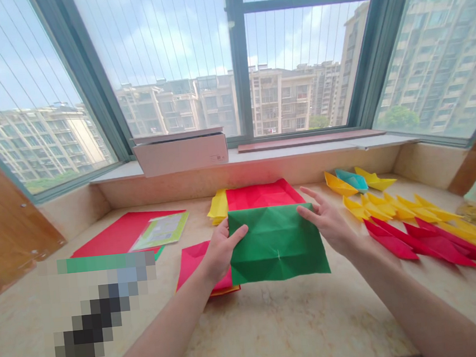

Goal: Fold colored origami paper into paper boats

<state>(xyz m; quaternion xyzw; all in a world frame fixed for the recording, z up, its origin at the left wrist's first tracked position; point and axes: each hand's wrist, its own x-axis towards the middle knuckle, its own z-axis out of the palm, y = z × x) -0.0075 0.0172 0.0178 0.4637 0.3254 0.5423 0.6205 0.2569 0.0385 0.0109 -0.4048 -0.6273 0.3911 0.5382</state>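
One green sheet (277, 243) lies at the middle of the stone counter (278, 332), just in front of the person. Its long axis runs from 9 to 3 o'clock, its short edges face the two hands, and creases cross its face. The left hand (220, 253) grasps the sheet's far left corner, thumb on top and fingers beneath. The right hand (329, 223) is unclenched with its fingers spread, and only the thumb touches the far right corner. At 12 o'clock from the sheet lies one red sheet (262, 194), touching its far edge, with one yellow sheet (219, 205) at 11. At 9 o'clock, under the left wrist, one pink sheet (191, 261) rests on a thin stack. Farther out at 10 o'clock, one large red sheet (117, 235) carries one pale green leaflet (161, 231). From 2 to 4 o'clock lie folded paper boats: one teal boat (351, 179), about four red boats (416, 240), and yellow boats (417, 206) that overlap too much to count. One white box (180, 153) sits on the sill at 11 o'clock.
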